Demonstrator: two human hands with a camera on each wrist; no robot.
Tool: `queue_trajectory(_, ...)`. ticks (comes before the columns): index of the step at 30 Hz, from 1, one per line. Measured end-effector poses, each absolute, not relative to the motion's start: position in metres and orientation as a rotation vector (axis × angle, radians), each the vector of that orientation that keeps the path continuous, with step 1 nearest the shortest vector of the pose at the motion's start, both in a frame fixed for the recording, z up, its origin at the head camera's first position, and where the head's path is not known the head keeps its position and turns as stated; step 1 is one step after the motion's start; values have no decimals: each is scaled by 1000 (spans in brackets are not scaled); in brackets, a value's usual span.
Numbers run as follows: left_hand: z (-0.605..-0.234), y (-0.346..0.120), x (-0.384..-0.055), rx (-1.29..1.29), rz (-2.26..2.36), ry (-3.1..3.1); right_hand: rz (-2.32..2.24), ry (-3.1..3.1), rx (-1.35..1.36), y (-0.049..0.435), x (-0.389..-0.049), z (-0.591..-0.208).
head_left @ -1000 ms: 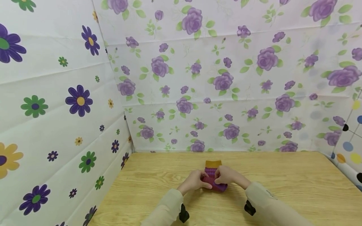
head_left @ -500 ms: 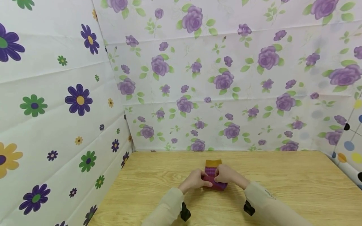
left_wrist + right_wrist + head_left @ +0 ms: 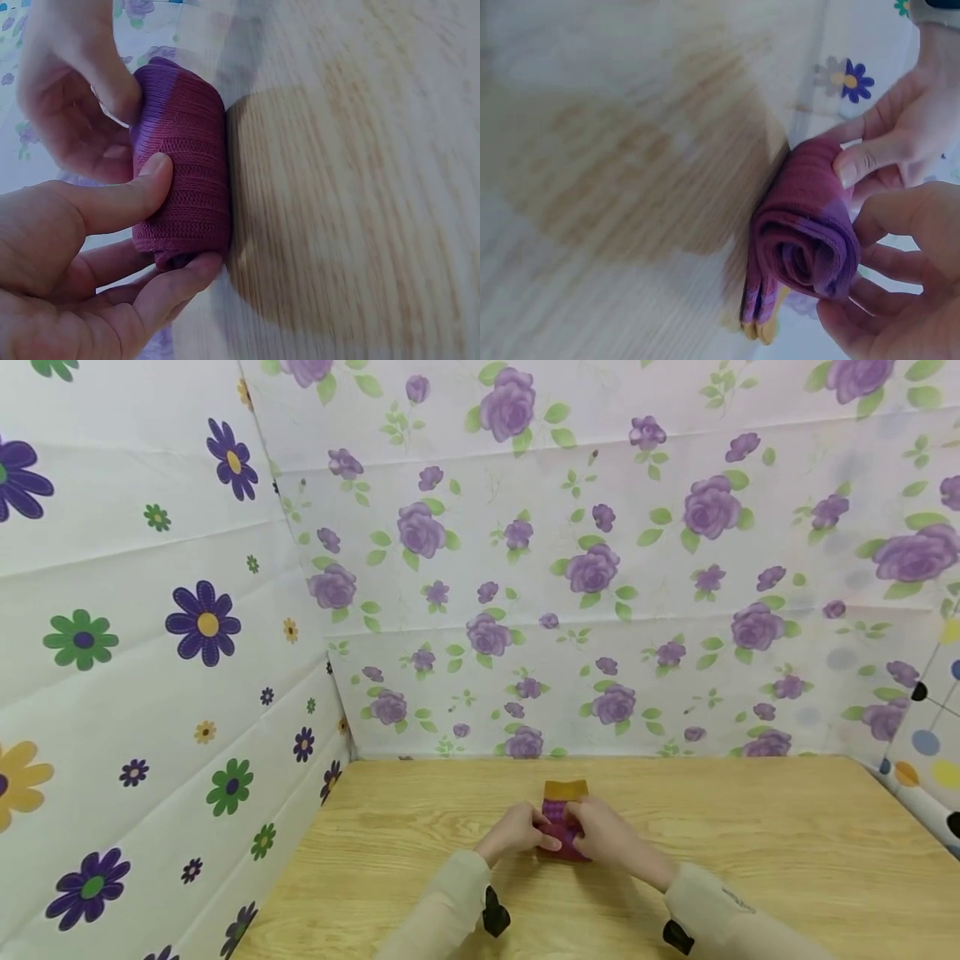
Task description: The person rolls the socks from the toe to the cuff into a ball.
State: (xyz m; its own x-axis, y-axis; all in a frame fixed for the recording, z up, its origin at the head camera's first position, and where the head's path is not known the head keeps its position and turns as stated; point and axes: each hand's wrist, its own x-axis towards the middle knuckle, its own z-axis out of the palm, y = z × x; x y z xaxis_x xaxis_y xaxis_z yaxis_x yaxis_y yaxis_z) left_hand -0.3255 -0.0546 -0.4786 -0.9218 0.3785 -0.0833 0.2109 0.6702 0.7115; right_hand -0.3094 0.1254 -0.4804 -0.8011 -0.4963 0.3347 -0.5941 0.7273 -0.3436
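Rolling seems in hand: the socks (image 3: pixel 196 169) are pinched in the half-curled left hand (image 3: pixel 516 830) and right hand (image 3: pixel 602 832), on the desk (image 3: pixel 765 835); the flat end (image 3: pixel 566 790) beyond both hands should next be taken up, the coil kept tight

maroon, purple and mustard knitwear (image 3: pixel 193 169), beige sleeves (image 3: pixel 446 897), yellowish wood-grained table (image 3: pixel 757 827), white purple-rose backdrop (image 3: pixel 592 568)

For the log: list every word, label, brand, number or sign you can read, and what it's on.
No readable text in any view.
Right sleeve: small mark, too small to tell whether it is lettering.
Rolled knit fabric: no lettering on the visible sides.
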Motion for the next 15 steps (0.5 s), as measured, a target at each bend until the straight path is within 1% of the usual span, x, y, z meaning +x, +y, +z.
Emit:
queue_trajectory(8, -478, -54, -329, 408, 1119, 2643, 520, -2672, 835, 125, -297, -478)
queue_trajectory(15, -478, -54, -331, 407, 1089, 2654, 189, -2679, 943, 123, -294, -482)
